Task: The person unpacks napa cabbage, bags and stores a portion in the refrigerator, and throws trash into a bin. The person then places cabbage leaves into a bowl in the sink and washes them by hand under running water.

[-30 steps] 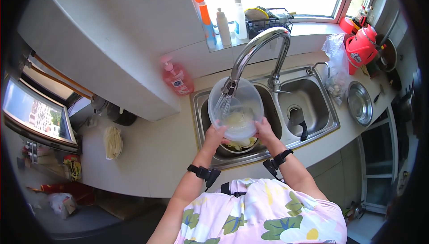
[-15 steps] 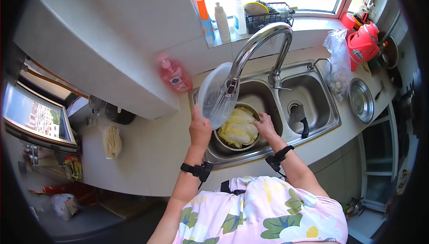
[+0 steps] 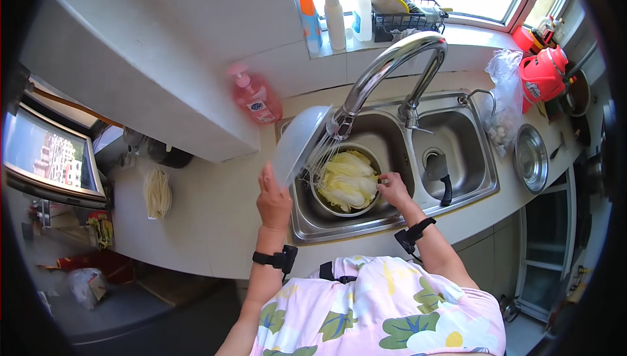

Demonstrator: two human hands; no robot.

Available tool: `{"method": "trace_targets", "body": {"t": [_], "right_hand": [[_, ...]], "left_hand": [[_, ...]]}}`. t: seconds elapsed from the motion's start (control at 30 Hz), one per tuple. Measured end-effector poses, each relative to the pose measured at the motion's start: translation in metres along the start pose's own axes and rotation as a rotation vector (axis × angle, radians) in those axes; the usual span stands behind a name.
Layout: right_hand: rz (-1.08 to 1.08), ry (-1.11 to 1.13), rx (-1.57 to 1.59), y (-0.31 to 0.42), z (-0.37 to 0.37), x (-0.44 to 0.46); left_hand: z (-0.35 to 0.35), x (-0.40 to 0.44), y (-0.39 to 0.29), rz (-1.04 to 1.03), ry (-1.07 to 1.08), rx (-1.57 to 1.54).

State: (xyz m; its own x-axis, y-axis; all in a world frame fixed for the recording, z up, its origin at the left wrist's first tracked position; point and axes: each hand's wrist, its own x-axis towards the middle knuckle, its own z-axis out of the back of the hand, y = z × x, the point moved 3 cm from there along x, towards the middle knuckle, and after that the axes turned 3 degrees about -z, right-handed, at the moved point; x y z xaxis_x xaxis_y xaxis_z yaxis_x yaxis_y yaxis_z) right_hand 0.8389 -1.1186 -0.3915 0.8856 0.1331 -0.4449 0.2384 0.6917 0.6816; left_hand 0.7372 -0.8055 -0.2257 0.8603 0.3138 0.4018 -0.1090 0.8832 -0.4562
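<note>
My left hand (image 3: 273, 198) grips the lower edge of a translucent plastic bowl (image 3: 297, 140), which stands tilted on its side at the left of the sink. Water sprays from the faucet (image 3: 392, 59) past the bowl's inner face. Below lies a round metal pot (image 3: 358, 213) in the left sink basin, filled with pale yellow napa cabbage leaves (image 3: 348, 180). At the pot's right rim, my right hand (image 3: 396, 191) has its fingers closed on the edge, close to the leaves.
A cleaver (image 3: 441, 176) lies in the right basin (image 3: 467, 140). Pink soap bottle (image 3: 256, 98) stands behind the sink's left corner. Noodles (image 3: 157, 193) sit on the left counter. On the right are a plastic bag (image 3: 501, 108), a metal lid (image 3: 530, 159) and a red jug (image 3: 543, 74).
My left hand and the bowl have moved left, and the bowl tilts more. The spray now falls beside it toward the pot. My right hand stays by the pot's rim. The view has shifted slightly.
</note>
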Motion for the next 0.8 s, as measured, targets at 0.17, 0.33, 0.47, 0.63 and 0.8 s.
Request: {"method": "trace_targets", "body": {"t": [0.17,0.33,0.47,0.63,0.8], "right_hand": [[0.197,-0.195,-0.342,0.024,0.02,-0.015],[0.197,-0.084,-0.275,0.029,0.016,0.009],[0.263,0.057,-0.286,0.044,-0.011,0.038],[0.266,-0.045,-0.397,0.05,-0.049,0.078],[0.22,0.1,-0.529,0.026,-0.055,0.095]], "left_hand": [[0.024,-0.004,0.036,0.06,-0.219,0.017],[0.009,-0.089,0.095,0.873,-0.216,-0.883],[0.011,-0.129,0.096,1.111,-0.222,-1.012],[0.012,-0.152,0.141,1.207,-0.281,-1.18],[0.021,-0.157,0.109,1.499,0.033,-1.288]]}}
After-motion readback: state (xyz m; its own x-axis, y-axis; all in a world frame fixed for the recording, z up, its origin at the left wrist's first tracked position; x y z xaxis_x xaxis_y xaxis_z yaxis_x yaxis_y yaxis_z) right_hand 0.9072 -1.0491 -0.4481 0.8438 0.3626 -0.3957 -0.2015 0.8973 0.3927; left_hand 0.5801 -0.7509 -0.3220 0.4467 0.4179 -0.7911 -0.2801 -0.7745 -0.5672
